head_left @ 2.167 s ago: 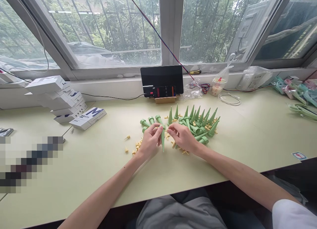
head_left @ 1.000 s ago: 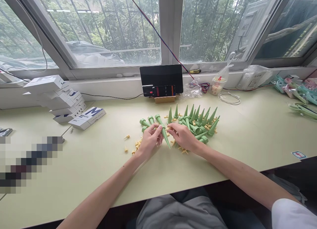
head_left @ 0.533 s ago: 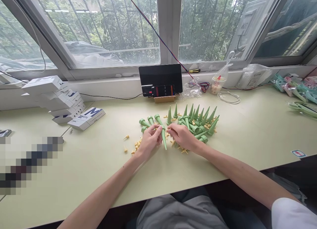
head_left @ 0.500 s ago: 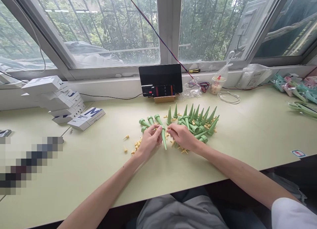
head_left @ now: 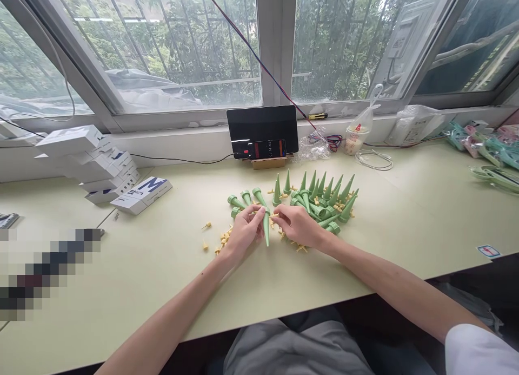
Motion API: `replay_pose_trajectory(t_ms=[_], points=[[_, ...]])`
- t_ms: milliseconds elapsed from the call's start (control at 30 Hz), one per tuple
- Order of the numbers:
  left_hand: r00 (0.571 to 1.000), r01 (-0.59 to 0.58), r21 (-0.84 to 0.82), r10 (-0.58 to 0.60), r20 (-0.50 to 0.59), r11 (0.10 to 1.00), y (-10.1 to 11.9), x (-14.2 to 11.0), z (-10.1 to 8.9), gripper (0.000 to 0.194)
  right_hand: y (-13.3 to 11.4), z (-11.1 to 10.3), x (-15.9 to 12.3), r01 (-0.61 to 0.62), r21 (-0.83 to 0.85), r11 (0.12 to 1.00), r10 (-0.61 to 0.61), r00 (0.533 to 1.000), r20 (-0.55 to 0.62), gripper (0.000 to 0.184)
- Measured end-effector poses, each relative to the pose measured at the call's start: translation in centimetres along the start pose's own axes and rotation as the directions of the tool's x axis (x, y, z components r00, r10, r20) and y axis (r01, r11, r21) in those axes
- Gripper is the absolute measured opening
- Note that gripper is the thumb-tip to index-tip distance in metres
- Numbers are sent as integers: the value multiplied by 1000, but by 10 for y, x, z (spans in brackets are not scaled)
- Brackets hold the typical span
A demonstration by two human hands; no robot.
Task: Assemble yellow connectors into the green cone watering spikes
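My left hand (head_left: 248, 226) is closed around the collar of a green plastic watering spike (head_left: 266, 231), its pointed tip aimed down toward me. Right beside that collar, my right hand (head_left: 300, 223) pinches a small yellow plastic valve (head_left: 272, 217), mostly covered by the fingertips. Whether the valve touches the spike I cannot tell. Behind the hands, several green spikes (head_left: 245, 196) lie with their caps outward. More green spikes (head_left: 320, 188) stand or lie in a cluster beyond my right hand, with yellow pieces among them. Loose yellow pieces (head_left: 224, 237) lie beside my left hand.
A phone (head_left: 267, 149) leans against a dark tablet (head_left: 263, 127) at the back. White boxes (head_left: 91, 161) are stacked at the left. A bagged cup (head_left: 357, 137) and a coiled white cable (head_left: 375, 159) stand at the back right, near packaged coloured items (head_left: 497, 145).
The spike's tip has swung slightly left, so it points more straight toward me. My right fingertips have shifted a little left, closer to the spike's collar.
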State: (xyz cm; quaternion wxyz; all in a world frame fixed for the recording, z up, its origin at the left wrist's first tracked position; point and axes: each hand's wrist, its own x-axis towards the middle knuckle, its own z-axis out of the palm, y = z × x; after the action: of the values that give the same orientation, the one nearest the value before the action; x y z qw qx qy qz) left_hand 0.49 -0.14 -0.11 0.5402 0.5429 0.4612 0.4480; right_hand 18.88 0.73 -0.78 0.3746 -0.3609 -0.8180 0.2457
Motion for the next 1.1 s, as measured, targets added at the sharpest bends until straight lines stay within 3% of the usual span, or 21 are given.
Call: replay_pose_trajectory(t_ms=[200, 533, 1100], points=[[999, -33, 9, 32, 26, 999, 0, 0, -1, 36, -1, 0, 1, 22, -34, 999, -22, 1000, 4, 25], [982, -187, 107, 182, 59, 977, 3, -2, -2, 33, -5, 0, 0, 14, -33, 999, -13, 999, 30, 32], [967, -251, 167, 238, 96, 953, -1, -2, -3, 31, -5, 2, -1, 53, -54, 997, -51, 998, 40, 30]])
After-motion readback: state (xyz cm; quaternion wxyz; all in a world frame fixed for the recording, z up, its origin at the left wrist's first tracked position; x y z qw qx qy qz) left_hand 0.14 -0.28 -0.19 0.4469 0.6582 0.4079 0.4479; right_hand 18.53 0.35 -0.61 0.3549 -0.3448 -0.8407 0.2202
